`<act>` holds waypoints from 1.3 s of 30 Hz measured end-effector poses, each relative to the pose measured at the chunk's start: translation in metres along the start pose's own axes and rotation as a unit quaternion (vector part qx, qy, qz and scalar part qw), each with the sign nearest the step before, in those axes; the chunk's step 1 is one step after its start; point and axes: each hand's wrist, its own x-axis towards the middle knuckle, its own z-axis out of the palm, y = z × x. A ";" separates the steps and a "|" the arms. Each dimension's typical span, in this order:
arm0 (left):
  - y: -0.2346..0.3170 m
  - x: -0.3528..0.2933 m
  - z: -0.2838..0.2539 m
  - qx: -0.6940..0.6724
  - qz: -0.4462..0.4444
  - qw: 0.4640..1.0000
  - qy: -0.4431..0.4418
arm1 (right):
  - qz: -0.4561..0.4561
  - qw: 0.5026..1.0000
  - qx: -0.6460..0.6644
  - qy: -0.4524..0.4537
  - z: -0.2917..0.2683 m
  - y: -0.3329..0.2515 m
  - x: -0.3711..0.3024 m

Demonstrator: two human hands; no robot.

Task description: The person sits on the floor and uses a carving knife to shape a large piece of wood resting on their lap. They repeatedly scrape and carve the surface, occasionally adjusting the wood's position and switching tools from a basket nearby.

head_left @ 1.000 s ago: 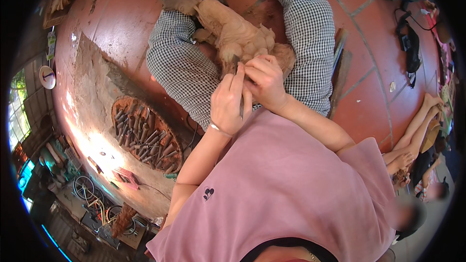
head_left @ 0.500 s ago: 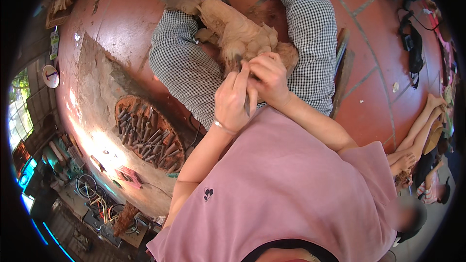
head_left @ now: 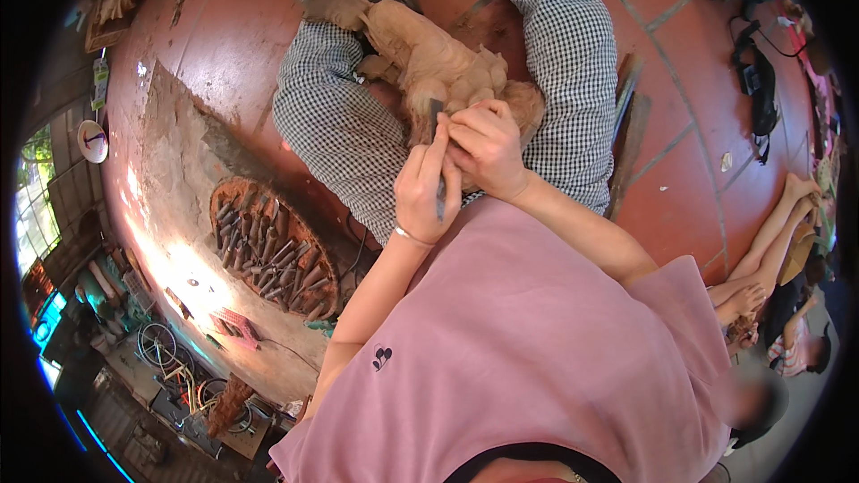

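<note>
A light-brown wood carving (head_left: 419, 46) with rounded, lumpy shapes lies between my checked trouser legs. My left hand (head_left: 424, 191) is closed around a slim carving chisel (head_left: 436, 113), whose dark flat blade points away from me over the near part of the carving. The chisel's other end shows below the fingers. Close on its right, my right hand (head_left: 489, 148) is curled with its fingertips against the chisel just behind the blade. The fingers hide the middle of the tool. Whether the edge touches the wood, I cannot tell.
To the left, a round tray (head_left: 333, 279) holds many carving tools on a wooden slab (head_left: 165, 156). Wooden strips (head_left: 631, 148) lie beside my right leg. A black strap-like item (head_left: 761, 94) rests on the red tiles. Other people sit at the far right; a bicycle (head_left: 183, 376) stands lower left.
The chisel has turned more upright and more of its blade shows. Both hands have shifted slightly left, and the carving has moved a little.
</note>
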 end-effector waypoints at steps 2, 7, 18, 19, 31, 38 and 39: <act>0.004 -0.007 -0.007 0.013 -0.019 1.000 -0.010 | -0.019 1.000 -0.009 -0.021 -0.002 -0.001 0.000; 0.009 -0.008 -0.007 0.010 0.002 1.000 0.009 | -0.039 0.999 -0.001 -0.010 -0.002 0.000 0.001; 0.000 -0.016 -0.001 -0.009 0.027 0.998 0.058 | -0.035 0.999 -0.004 -0.015 0.000 -0.002 0.001; -0.002 -0.009 0.001 -0.011 0.027 0.998 0.060 | -0.023 1.000 0.003 0.002 -0.001 -0.001 0.002; 0.004 -0.013 0.004 -0.039 -0.029 0.996 0.073 | -0.026 1.000 -0.005 -0.013 0.000 0.000 -0.001; 0.002 -0.011 0.003 -0.030 0.008 0.997 0.073 | -0.023 0.998 0.002 -0.055 -0.006 0.001 0.002; 0.004 -0.012 0.002 -0.034 0.002 0.998 0.060 | -0.010 0.998 0.021 -0.051 -0.007 0.001 0.002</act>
